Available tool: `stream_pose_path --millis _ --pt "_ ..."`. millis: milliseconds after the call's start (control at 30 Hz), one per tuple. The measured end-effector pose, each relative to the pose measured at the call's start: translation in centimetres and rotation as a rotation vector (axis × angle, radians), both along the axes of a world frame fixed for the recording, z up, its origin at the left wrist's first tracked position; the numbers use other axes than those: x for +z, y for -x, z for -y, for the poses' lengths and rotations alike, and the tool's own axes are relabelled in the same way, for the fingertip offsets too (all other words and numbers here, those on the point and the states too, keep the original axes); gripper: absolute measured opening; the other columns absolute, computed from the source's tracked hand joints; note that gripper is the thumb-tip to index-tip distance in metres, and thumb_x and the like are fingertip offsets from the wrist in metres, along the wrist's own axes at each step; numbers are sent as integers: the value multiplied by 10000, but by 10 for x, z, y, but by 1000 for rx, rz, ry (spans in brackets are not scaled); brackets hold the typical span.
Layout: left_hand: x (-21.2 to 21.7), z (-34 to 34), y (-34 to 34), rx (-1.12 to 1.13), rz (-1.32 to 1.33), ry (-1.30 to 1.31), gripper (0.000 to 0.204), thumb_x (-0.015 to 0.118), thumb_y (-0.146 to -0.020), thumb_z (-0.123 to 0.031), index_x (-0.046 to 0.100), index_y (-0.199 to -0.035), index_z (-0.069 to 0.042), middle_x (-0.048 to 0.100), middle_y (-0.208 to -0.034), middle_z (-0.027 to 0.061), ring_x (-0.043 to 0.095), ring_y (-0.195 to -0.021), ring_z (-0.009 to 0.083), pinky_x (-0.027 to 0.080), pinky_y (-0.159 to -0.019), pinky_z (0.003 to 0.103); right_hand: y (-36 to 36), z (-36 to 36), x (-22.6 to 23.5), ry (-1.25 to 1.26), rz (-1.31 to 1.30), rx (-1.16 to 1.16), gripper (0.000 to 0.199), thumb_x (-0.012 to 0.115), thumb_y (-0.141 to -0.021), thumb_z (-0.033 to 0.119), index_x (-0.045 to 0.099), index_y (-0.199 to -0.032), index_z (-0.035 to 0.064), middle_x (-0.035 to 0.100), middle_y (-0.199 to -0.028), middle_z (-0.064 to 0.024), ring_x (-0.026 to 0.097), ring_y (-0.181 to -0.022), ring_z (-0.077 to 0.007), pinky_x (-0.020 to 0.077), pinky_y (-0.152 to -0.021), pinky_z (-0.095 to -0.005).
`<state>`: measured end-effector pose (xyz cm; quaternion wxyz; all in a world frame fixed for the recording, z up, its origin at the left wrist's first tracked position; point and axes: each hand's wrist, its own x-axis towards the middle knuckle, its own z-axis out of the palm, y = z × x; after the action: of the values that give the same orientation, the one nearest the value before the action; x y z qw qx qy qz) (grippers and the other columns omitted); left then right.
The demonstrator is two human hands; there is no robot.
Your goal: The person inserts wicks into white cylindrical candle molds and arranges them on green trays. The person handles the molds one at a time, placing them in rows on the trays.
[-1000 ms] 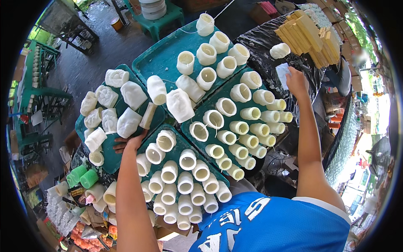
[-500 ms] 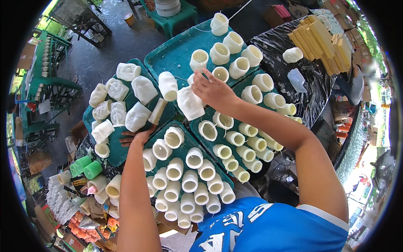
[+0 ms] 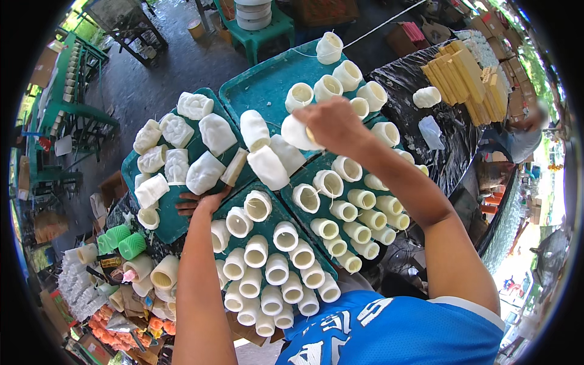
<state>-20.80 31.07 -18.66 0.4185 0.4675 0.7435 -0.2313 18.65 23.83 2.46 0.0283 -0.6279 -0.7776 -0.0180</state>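
Observation:
My right hand is closed around a white wax candle, tipped sideways above the far trays. Just left of it, two solid-looking white pieces lie tilted over the corner where the trays meet, and a rounded white candle leans behind them. My left hand lies with fingers stretched out on the near edge of the left green tray, holding nothing. Beside it a slim cream-coloured piece leans among several moulded white candles.
Several hollow white candles with wicks fill the near tray, and more fill the right one. Yellow slabs are stacked on black plastic. Green ridged candles lie at left. A green stool stands beyond.
My right hand has closed around a candle and shifted slightly right, tipping it. A second tilted white piece now shows at the tray corner. My left hand stays at the left tray.

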Motion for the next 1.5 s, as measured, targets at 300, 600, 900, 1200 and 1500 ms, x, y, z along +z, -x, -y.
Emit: stream_pose_path --millis 300,600,900,1200,1500 --pt "-3 0 2 2 -10 -24 1852 814 -493 -1007 -287 -1670 -96 -321 -1734 270 -241 -1610 539 -27 -1314 684 -95 -136 7 -88 -559 -136 415 626 -970 -25 826 -1299 130 814 -1205 -198 812 -985 -354 649 -950 -437" --pt "27 4 -10 82 -80 -24 1924 817 -473 -1020 -371 -1655 -75 -396 -1730 284 -319 -1598 564 -78 -1309 700 -145 -198 -75 181 -184 -123 533 582 -900 -144 832 -1267 151 794 -1274 -178 757 -1159 -385 584 -1092 -435" --pt "27 6 -3 57 -64 -30 1897 818 -499 -1010 -358 -1664 -83 -377 -1750 256 -296 -1601 579 -69 -1309 715 -125 -198 -64 368 -151 -342 559 678 -879 -153 825 -1306 176 781 -1319 -173 764 -1164 -395 620 -1024 -471" --pt "39 7 -15 -26 -123 -32 1449 746 -663 -982 224 -1783 -223 197 -1837 189 156 -1681 478 168 -1291 739 -142 -223 -99 211 58 -237 438 757 -908 -19 832 -1284 193 799 -1306 -97 777 -1160 -337 643 -961 -449" --pt "28 2 -13 45 -72 -24 1914 808 -479 -1025 -350 -1665 -67 -344 -1763 263 -280 -1603 589 -48 -1321 698 -96 -189 -58 -54 353 -143 455 740 -940 51 749 -1374 186 727 -1369 -91 679 -1309 -319 581 -1056 -455"
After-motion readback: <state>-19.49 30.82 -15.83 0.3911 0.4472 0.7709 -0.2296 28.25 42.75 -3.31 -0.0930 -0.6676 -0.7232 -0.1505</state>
